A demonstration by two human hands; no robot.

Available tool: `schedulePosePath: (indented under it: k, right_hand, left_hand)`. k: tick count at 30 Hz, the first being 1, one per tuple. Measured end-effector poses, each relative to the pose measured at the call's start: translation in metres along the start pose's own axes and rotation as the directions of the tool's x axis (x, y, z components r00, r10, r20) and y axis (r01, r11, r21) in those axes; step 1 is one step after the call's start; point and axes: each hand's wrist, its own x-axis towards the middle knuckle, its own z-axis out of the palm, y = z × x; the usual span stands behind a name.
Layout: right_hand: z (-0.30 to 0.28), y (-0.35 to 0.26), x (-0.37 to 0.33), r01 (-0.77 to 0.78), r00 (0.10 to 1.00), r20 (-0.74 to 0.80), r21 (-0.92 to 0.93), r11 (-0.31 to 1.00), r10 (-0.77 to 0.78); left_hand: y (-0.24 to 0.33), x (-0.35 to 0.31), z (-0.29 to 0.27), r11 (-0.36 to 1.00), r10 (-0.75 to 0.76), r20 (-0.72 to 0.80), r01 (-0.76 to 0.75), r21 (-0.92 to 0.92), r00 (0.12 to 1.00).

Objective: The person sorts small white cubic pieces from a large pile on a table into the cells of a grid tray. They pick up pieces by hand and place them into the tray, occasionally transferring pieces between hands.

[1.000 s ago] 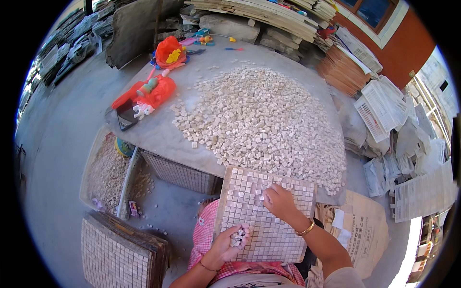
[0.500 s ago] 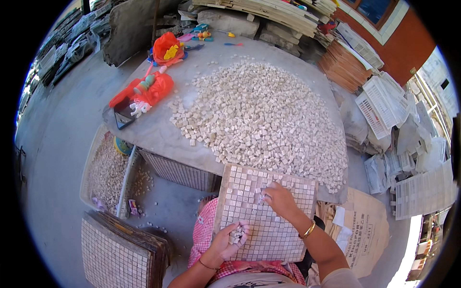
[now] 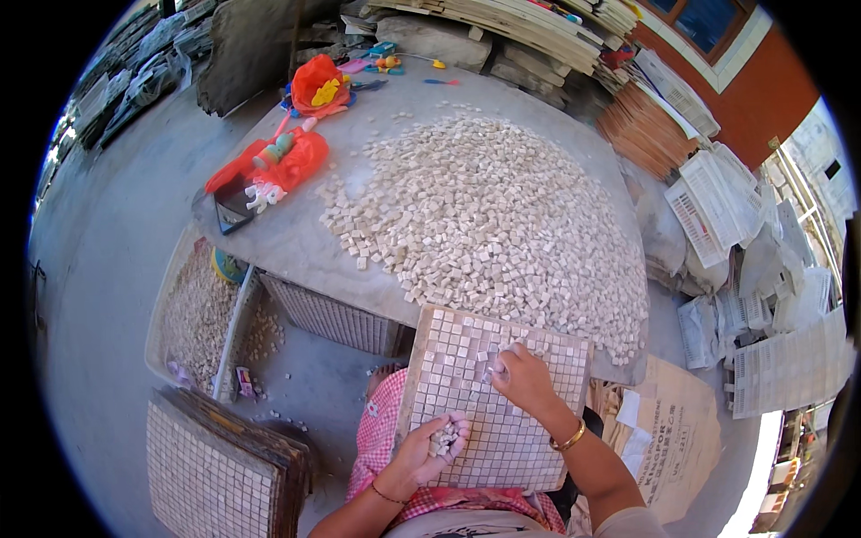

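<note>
A square tray with a grid of small pale stone tiles lies across my lap, its far edge against the table. Several cells near its upper middle hold no tile. My left hand is cupped over the tray's lower left part, fingers curled round a small heap of loose tiles. Above the upper middle of the grid is my right hand, its thumb and fingers pinched together at the tiles. Whatever sits between those fingertips is too small to make out.
A wide pile of loose tiles covers much of the stone table. Red bags and a phone lie at its left. A white bin of tiles and stacked filled trays stand left; plastic crates stand right.
My right hand has moved very slightly and stays pinched over the same part of the grid. The left hand still cups its tiles. The whole view has shifted a little.
</note>
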Motion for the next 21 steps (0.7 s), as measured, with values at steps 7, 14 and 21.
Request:
schedulePosePath:
  k: [7,14,21]
  right_hand:
    - [-0.036,-0.036,-0.012,0.055,0.944,0.271,0.429,0.902,-0.186]
    - [-0.002,-0.008,0.016,0.029,1.000,0.005,0.119,0.992,-0.029]
    - [0.007,-0.013,0.020,-0.085,0.996,-0.011,0.079,0.993,0.086]
  left_hand:
    - [-0.001,-0.011,0.031,0.990,0.084,-0.096,-0.072,0.119,0.992]
    - [-0.002,0.000,-0.001,0.999,-0.015,0.064,0.017,-0.033,0.998]
    - [0.001,-0.002,-0.010,0.999,0.012,0.023,-0.011,-0.045,1.000]
